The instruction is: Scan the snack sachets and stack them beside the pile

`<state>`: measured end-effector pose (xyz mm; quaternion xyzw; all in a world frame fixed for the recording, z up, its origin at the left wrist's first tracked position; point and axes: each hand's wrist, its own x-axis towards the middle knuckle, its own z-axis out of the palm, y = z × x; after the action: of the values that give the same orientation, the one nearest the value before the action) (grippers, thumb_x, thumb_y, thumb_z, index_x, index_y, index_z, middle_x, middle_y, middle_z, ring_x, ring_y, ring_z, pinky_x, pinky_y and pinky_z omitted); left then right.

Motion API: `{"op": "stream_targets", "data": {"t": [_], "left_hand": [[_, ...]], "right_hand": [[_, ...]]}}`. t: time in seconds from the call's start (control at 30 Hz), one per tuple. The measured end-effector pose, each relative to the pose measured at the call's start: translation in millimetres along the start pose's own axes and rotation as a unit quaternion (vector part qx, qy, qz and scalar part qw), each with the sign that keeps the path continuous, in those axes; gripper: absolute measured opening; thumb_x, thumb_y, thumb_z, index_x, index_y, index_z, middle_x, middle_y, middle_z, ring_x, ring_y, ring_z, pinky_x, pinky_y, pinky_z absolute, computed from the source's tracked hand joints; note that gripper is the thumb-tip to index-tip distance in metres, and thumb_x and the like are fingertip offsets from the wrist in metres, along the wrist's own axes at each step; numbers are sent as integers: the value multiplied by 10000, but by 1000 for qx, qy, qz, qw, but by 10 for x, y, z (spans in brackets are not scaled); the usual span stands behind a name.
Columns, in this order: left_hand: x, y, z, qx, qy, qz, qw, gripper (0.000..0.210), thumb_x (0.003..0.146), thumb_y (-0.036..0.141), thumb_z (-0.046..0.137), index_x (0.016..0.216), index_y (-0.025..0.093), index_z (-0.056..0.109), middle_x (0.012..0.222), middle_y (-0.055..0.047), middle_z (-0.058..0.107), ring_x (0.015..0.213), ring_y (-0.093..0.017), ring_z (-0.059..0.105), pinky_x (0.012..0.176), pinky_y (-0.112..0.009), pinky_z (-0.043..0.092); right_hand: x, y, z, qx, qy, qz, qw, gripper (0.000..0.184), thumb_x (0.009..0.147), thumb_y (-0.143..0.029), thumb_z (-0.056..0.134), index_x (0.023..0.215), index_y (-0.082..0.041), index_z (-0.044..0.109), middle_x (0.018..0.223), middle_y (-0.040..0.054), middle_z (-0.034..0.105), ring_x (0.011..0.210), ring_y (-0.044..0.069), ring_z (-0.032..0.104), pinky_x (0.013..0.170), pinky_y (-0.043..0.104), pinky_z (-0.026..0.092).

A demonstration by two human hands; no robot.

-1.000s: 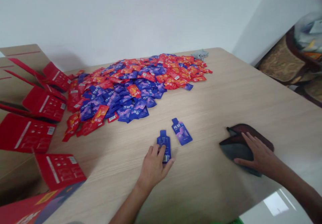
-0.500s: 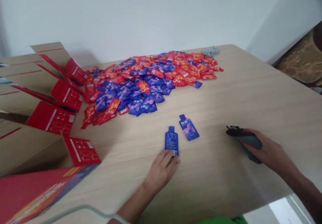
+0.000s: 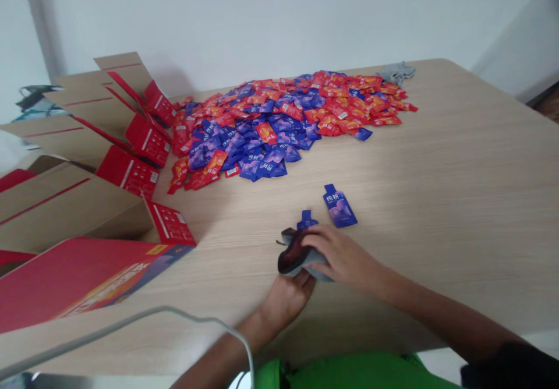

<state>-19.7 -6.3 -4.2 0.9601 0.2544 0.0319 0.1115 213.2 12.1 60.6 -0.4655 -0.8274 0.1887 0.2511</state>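
My right hand (image 3: 343, 258) is closed around a dark grey, pouch-like thing (image 3: 290, 259) with a black rim and a dark reddish inside; I cannot tell its exact kind. My left hand (image 3: 290, 301) is against its underside, with curled fingers partly hidden by it. Just behind lies a blue-purple sachet (image 3: 307, 219), mostly covered, with only its spout end and upper part showing. A second blue-purple sachet (image 3: 340, 207) lies flat with its printed front up, beyond my right hand and not touched.
A wide heap of red-orange and blue-purple sachets (image 3: 262, 130) spreads along the wall. Open red cartons (image 3: 100, 272) with raised flaps line the left side. A grey cloth (image 3: 396, 73) sits at the back right. A pale cable (image 3: 174, 313) crosses the front left.
My right hand has brought the dark thing left across the table to my left hand. My left hand has come off the nearer sachet. The view has shifted, so the cartons show more.
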Motion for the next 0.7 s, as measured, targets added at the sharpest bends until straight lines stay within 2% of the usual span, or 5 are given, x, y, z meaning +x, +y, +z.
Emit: {"op": "stream_targets", "data": {"t": [0.07,0.2,0.5,0.6,0.7], "left_hand": [[-23,1,43,-2,8,-7,1000,283,1062,112,505,1260,171,699,1132,-92,783,1035,-251,753,937,-391,623],[-34,-25,120,8,126,31,992,350,1071,116,509,1401,128,626,1397,-120,697,1310,-249,659,1125,-402,549],[-37,-28,128,18,187,36,982,334,1065,152,566,1389,123,640,1464,-103,660,1408,-245,593,1176,-388,522],[-34,-14,122,24,188,35,981,337,1064,156,570,1392,127,636,1465,-111,658,1401,-247,599,1166,-392,527],[-37,-3,119,22,171,24,985,291,1046,132,576,1318,140,679,1308,-117,744,1250,-245,702,1069,-383,587]], "right_hand": [[100,29,294,-43,-42,-37,997,364,933,-340,735,1285,-309,649,1313,101,660,1179,316,623,996,492,564],[192,314,497,-99,-20,-46,994,375,936,-253,736,1303,-300,676,1364,97,632,1198,295,576,1046,467,524],[813,758,174,-179,14,-9,984,397,938,-188,712,1315,-310,688,1359,91,640,1196,312,531,1022,488,510],[710,589,30,-139,63,3,988,426,978,-220,661,1398,-285,627,1374,117,614,1219,309,537,1057,499,498],[329,324,64,-72,27,-31,997,417,1002,-298,647,1417,-301,602,1391,106,600,1233,287,549,1057,479,507]]}}
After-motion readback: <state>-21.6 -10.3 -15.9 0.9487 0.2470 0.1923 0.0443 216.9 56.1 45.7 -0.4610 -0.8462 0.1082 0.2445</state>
